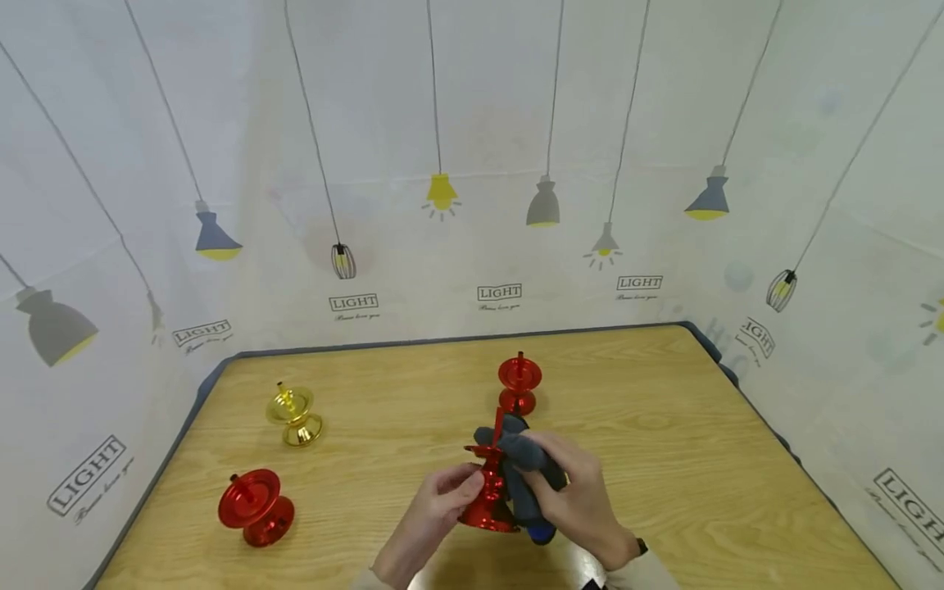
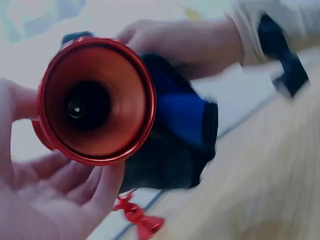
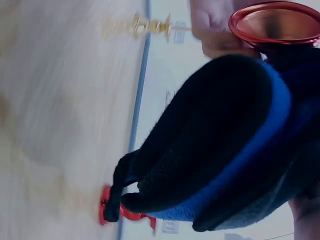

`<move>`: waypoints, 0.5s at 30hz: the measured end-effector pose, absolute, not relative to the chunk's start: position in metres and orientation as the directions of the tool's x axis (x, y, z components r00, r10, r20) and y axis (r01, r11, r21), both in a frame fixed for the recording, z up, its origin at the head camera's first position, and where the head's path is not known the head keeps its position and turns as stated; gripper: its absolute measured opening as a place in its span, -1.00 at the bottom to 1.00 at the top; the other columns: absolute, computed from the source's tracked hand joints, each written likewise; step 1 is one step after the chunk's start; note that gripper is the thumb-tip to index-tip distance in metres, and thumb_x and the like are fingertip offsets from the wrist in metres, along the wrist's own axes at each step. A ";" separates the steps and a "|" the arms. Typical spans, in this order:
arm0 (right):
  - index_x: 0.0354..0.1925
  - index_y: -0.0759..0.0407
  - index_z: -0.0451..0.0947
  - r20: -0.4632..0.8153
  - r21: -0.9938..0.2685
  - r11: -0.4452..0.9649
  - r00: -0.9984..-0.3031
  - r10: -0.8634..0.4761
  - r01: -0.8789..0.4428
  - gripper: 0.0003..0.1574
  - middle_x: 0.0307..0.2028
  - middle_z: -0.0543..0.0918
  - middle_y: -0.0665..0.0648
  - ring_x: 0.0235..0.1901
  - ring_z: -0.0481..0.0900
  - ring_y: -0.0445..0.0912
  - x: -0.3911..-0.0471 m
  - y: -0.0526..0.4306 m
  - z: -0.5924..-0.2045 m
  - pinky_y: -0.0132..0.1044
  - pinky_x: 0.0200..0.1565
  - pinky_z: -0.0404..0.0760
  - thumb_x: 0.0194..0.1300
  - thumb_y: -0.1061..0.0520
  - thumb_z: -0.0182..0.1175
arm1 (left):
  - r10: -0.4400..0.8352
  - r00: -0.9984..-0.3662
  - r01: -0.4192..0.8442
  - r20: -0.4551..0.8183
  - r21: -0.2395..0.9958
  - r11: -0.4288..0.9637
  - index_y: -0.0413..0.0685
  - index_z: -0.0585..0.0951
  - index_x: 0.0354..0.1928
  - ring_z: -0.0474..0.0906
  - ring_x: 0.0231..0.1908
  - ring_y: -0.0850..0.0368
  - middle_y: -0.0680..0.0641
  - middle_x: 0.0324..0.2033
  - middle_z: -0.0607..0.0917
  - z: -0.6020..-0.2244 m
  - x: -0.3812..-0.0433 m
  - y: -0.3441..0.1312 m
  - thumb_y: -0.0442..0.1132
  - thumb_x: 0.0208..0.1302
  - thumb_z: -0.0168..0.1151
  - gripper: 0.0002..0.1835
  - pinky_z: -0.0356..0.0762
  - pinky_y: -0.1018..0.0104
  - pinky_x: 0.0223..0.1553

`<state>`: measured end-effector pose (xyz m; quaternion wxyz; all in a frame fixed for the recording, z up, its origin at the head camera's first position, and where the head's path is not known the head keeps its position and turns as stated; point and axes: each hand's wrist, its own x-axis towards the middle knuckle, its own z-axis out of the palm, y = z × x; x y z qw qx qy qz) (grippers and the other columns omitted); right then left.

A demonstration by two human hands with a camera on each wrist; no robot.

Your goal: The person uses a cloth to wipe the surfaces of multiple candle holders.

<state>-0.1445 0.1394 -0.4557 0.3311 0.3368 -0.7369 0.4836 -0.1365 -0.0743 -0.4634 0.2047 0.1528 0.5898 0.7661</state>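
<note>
My left hand [image 1: 442, 504] grips a red metallic candle holder [image 1: 488, 512] by its flared base, above the table's near side. The holder stands roughly upright, its thin spike at the top. My right hand [image 1: 586, 500] holds a folded dark grey cloth [image 1: 525, 492] with blue parts, wrapped against the holder's right side around the dish and stem. In the left wrist view the holder's hollow underside [image 2: 122, 120] faces the camera. Across the right wrist view the cloth [image 3: 210, 135] hides most of the right hand's fingers.
On the wooden table [image 1: 383, 410] stand a red candle holder [image 1: 519, 375] beyond my hands, a gold one [image 1: 301, 428] at the left, and another red one [image 1: 269, 520] nearer on the left. White sheeting [image 1: 487, 106] printed with lamps surrounds the table's back and sides.
</note>
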 end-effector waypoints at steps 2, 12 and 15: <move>0.05 0.20 0.65 0.834 -0.434 0.351 -0.518 -0.193 -0.830 -0.64 -0.14 0.76 0.16 -0.13 0.74 -0.04 -0.146 0.141 -0.455 -0.48 0.09 0.58 0.27 0.31 0.38 | 0.398 -0.917 -0.061 -0.018 0.993 -0.097 -0.26 0.65 0.05 0.67 -0.17 0.24 0.04 -0.19 0.76 -0.460 -0.135 -0.071 -0.11 0.44 0.24 -0.65 0.63 0.40 -0.11; 0.05 0.24 0.64 0.866 -0.358 0.356 -0.449 -0.220 -0.863 -0.69 -0.14 0.74 0.18 -0.14 0.73 0.00 -0.145 0.139 -0.451 -0.48 0.12 0.57 0.43 0.10 0.26 | 0.274 -0.962 -0.034 -0.020 0.998 -0.045 -0.34 0.68 -0.02 0.67 -0.27 0.19 -0.02 -0.28 0.76 -0.455 -0.131 -0.063 -0.14 0.30 0.41 -0.61 0.64 0.38 -0.18; 0.07 0.23 0.63 0.848 -0.423 0.300 -0.491 -0.201 -0.855 -0.62 -0.12 0.75 0.20 -0.10 0.74 -0.05 -0.144 0.138 -0.450 -0.46 0.11 0.59 0.28 0.32 0.36 | 0.403 -0.915 -0.099 -0.003 0.971 -0.218 -0.26 0.68 0.00 0.69 -0.20 0.21 0.07 -0.24 0.77 -0.459 -0.132 -0.068 -0.15 0.41 0.29 -0.69 0.66 0.35 -0.09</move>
